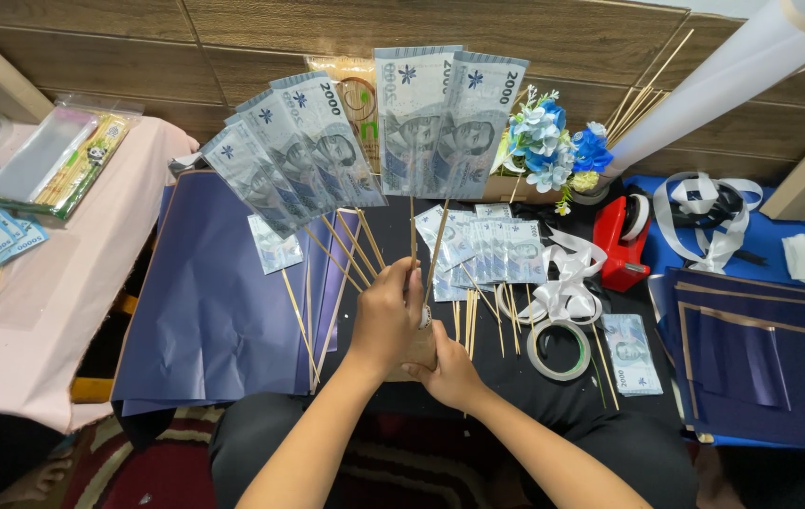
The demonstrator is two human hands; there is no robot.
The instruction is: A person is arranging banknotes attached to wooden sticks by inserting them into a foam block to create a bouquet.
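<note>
Above both hands' [412, 330] grip, fanned banknotes on sticks [365, 141].

I see both my bare forearms reaching up from the bottom edge and converging near the middle. My left hand [388, 316] sits higher, back facing me, its fingers curled into a closed fist with the thumb wrapped to the right side. My right hand [449, 375] is tucked just below and to the right of it, touching it, its fingers also closed and partly hidden under the left fist. Both wrists run nearly straight with the forearms, and both elbows lie out of view.
</note>
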